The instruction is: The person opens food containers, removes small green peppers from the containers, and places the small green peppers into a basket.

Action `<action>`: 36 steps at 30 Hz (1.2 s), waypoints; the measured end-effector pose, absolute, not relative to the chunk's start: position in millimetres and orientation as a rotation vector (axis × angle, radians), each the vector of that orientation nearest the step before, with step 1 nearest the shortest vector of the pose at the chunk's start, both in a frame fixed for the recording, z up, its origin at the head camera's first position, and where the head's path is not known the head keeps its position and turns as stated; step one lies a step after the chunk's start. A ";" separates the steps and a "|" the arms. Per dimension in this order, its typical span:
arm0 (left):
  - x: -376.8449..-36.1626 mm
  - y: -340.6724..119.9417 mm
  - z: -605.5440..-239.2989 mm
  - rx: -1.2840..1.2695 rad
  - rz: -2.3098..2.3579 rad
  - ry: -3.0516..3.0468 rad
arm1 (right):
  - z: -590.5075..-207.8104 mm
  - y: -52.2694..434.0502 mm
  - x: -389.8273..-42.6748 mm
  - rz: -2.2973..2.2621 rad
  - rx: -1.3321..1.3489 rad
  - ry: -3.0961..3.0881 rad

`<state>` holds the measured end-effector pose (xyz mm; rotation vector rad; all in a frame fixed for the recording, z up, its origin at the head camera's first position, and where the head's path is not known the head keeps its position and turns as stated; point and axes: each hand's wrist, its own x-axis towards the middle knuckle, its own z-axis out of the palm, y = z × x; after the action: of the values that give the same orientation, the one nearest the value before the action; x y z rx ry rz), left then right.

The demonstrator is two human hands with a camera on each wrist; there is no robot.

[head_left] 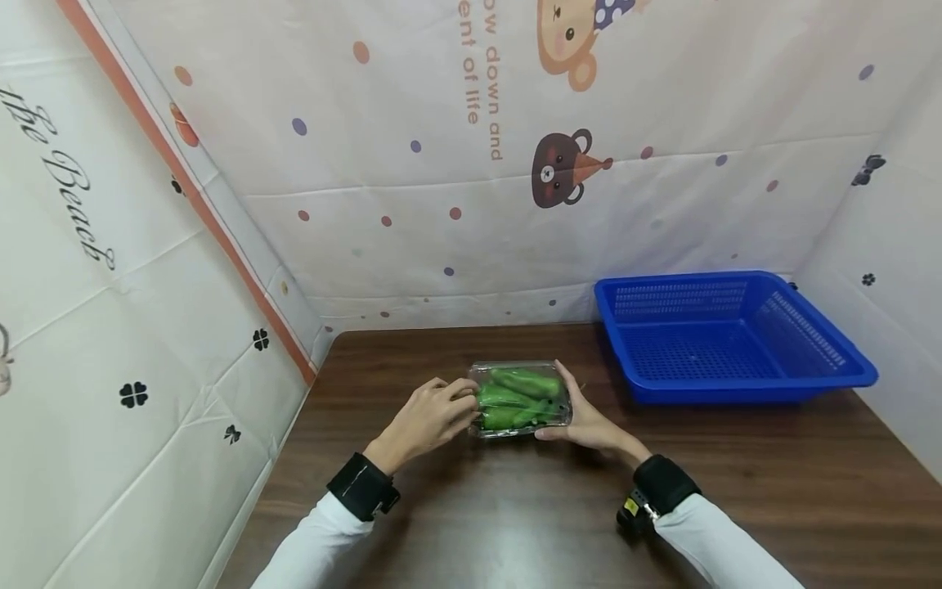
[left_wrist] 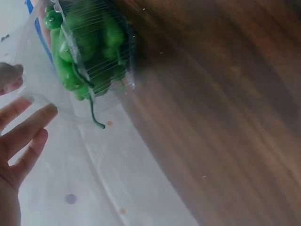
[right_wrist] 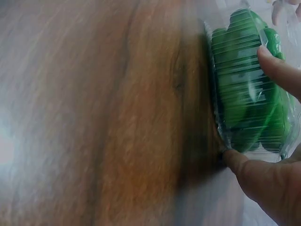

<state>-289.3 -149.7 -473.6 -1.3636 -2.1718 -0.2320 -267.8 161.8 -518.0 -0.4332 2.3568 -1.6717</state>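
A clear plastic pack of green peppers [head_left: 521, 398] lies on the dark wooden table [head_left: 515, 523], about in the middle. My left hand [head_left: 459, 405] holds its left end, bent fingers against the wrap. In the left wrist view the fingers [left_wrist: 33, 122] lie by loose clear film beside the pack [left_wrist: 87, 52]. My right hand [head_left: 567, 405] grips the pack's right end. The right wrist view shows that hand [right_wrist: 258, 113] with one finger on top of the pack [right_wrist: 247, 89] and another at its lower edge.
An empty blue plastic basket [head_left: 736, 384] stands at the table's back right, close to the pack. Cloth sheets printed with bears [head_left: 562, 168] wall in the back and both sides. Bare table stretches in front of the hands.
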 end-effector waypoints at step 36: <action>-288.4 -139.8 -517.2 -0.461 -2.124 -2.873 | -493.9 170.4 -231.2 -0.901 -0.951 3.369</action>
<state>-288.4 -139.8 -517.2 -0.4611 -2.8734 -2.1238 -231.2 170.4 -493.9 -0.9510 3.3688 -0.9005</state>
